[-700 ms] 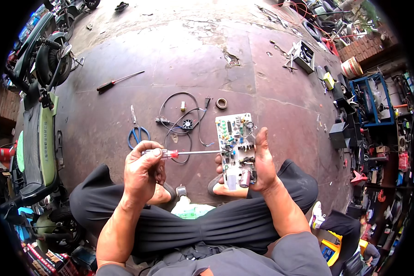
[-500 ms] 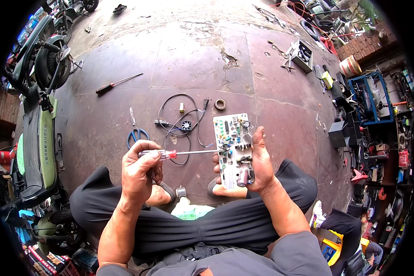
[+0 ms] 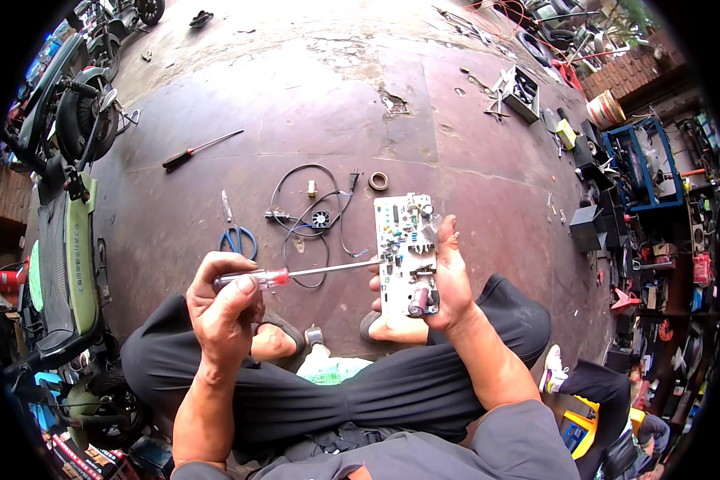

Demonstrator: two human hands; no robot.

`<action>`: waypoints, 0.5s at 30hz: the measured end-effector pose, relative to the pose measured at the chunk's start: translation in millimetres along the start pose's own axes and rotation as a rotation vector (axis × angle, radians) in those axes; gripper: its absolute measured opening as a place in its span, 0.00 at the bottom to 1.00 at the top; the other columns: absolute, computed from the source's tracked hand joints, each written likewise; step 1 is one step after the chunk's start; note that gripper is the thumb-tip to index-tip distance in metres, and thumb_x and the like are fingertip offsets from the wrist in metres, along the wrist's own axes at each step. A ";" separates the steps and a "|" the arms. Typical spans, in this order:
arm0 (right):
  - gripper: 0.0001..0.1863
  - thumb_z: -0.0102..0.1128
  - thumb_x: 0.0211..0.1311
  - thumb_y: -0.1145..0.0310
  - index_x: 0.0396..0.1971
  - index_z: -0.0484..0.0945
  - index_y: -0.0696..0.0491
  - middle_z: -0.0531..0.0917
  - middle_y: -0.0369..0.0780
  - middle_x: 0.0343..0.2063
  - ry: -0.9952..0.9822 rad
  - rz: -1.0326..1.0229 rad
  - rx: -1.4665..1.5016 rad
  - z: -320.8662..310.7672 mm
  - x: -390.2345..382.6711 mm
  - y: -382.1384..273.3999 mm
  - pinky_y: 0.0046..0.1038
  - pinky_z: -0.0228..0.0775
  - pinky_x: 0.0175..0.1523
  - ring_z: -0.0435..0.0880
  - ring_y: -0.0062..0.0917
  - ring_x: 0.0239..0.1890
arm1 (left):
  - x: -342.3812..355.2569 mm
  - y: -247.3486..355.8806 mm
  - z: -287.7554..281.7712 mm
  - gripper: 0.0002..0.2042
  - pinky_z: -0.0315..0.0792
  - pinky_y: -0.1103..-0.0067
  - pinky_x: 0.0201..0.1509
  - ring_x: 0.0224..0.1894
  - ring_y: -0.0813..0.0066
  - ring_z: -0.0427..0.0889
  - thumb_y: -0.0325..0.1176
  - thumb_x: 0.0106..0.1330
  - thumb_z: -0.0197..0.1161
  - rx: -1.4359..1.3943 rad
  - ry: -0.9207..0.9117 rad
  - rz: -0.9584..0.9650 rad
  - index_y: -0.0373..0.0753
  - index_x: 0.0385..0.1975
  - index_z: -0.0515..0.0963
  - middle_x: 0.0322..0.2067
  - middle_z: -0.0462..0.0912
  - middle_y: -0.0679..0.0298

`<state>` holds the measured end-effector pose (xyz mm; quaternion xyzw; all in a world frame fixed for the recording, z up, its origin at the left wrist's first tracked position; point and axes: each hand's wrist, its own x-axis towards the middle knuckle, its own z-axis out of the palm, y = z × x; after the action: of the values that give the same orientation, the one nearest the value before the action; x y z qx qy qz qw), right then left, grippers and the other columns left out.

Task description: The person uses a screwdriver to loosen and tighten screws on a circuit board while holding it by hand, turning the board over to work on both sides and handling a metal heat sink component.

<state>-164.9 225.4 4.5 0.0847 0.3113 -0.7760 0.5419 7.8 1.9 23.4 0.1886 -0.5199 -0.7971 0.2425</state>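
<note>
Got left hand (image 3: pixel 222 314) curled into a pinch grip, thumb on top, right hand (image 3: pixel 454 290) kinda cupped with thumb sticking up, both forearms (image 3: pixel 494 368) angled forward.

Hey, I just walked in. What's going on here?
A person holds a circuit board in the right hand and a clear-and-red screwdriver in the left hand. The screwdriver's tip is at the board's left edge; whether it touches, I can't tell. On the floor beyond lie blue-handled scissors, a small fan and another screwdriver.
</note>
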 end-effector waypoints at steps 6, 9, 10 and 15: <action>0.49 0.35 0.57 0.22 0.56 0.71 0.54 0.82 0.50 0.40 0.026 -0.007 -0.027 1.3 -1.0 1.4 0.50 0.81 0.38 0.85 0.40 0.38 | 0.9 -7.4 1.9 0.08 0.61 0.87 0.20 0.16 0.86 0.68 0.28 0.63 0.62 0.050 0.006 -0.085 0.33 0.38 0.75 0.18 0.74 0.69; 0.49 0.35 0.57 0.22 0.56 0.71 0.54 0.82 0.51 0.41 0.000 0.002 -0.014 -0.6 -0.3 1.6 0.50 0.82 0.39 0.85 0.40 0.38 | 0.5 -8.8 3.3 0.08 0.61 0.87 0.20 0.16 0.87 0.68 0.28 0.63 0.62 0.051 0.018 -0.093 0.33 0.38 0.75 0.18 0.74 0.70; 0.49 0.35 0.57 0.22 0.56 0.71 0.54 0.82 0.51 0.41 -0.002 0.002 -0.007 -0.1 -0.3 1.8 0.50 0.82 0.39 0.86 0.40 0.38 | 0.2 -8.9 3.8 0.08 0.61 0.87 0.20 0.16 0.87 0.68 0.28 0.63 0.63 0.042 0.021 -0.093 0.33 0.38 0.75 0.18 0.74 0.70; 0.49 0.35 0.57 0.22 0.57 0.71 0.54 0.82 0.51 0.40 0.018 0.020 0.004 2.0 -1.7 2.9 0.49 0.82 0.39 0.86 0.40 0.38 | -0.2 -10.7 4.0 0.10 0.63 0.86 0.18 0.14 0.84 0.67 0.30 0.64 0.63 0.075 0.015 -0.087 0.32 0.39 0.73 0.17 0.72 0.68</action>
<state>-161.3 225.0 5.8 0.0960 0.3139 -0.7704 0.5466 3.6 8.6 15.1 0.2259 -0.5389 -0.7853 0.2044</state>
